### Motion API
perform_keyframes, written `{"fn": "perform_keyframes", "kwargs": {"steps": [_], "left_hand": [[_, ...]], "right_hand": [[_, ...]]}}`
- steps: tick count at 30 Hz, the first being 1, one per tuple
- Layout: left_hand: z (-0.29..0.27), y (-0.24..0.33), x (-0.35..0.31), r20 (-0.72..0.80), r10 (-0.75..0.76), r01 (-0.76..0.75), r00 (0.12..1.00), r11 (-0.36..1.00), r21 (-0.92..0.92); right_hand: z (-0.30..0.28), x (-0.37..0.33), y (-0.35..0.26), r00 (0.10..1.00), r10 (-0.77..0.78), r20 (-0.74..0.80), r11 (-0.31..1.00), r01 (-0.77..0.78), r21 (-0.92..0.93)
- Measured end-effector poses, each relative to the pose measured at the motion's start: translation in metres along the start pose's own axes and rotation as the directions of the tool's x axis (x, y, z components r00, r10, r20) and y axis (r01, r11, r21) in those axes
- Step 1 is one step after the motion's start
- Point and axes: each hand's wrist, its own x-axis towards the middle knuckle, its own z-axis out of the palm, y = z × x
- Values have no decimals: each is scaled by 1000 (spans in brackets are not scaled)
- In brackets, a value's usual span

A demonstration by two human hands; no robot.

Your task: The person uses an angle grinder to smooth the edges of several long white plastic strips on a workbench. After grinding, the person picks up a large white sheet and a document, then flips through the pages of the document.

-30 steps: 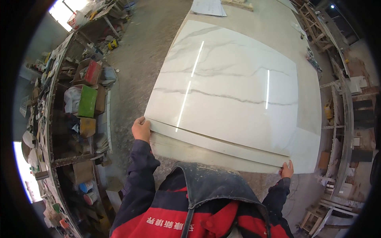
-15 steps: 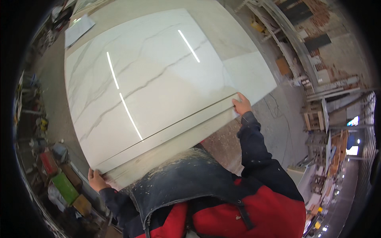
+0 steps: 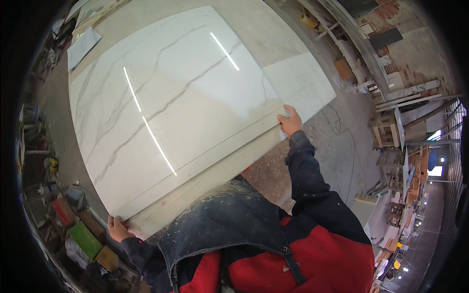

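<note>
A large glossy white slab (image 3: 166,112) with grey marble veins lies on a pale work table. Along its near edge runs a narrow strip (image 3: 210,166) of the same white material, parted from the slab by a thin dark line. My left hand (image 3: 118,229) grips the strip's near left end, fingertips at the corner. At the far right end my right hand (image 3: 292,123) pinches the strip, thumb on top; the fingers beneath are partly hidden.
White sheets of paper (image 3: 83,47) lie at the table's far left. A paler panel (image 3: 300,80) sits under the slab's right side. Lower left are boxes, among them a green one (image 3: 85,240). A cable (image 3: 337,124) trails over the floor on the right.
The gap between strip and slab has narrowed from a broad dark line to a thin one. Both hands keep their hold, and the whole view has shifted slightly.
</note>
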Motion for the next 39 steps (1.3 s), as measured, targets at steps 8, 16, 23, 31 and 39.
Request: {"fn": "perform_keyframes", "kwargs": {"steps": [8, 16, 23, 31, 39], "left_hand": [[-2, -2, -5, -26, 28, -27, 999, 999, 28], [3, -3, -14, -8, 54, -54, 999, 999, -10], [14, 10, -34, -70, 40, -47, 997, 993, -108], [8, 8, -40, -80, 6, -18, 997, 988, -155], [-10, -21, -2, 159, 62, -51, 985, 996, -70]], "right_hand": [[-10, -17, -48, 967, 209, 144, 910, -246, 332], [-26, -14, -42, 954, 214, 210, 897, -277, 344], [-32, -6, -25, 947, 227, 228, 883, -299, 361], [-37, -3, -29, 953, 192, 236, 921, -257, 292], [-37, 3, 1, 927, 171, 333, 890, -290, 351]]}}
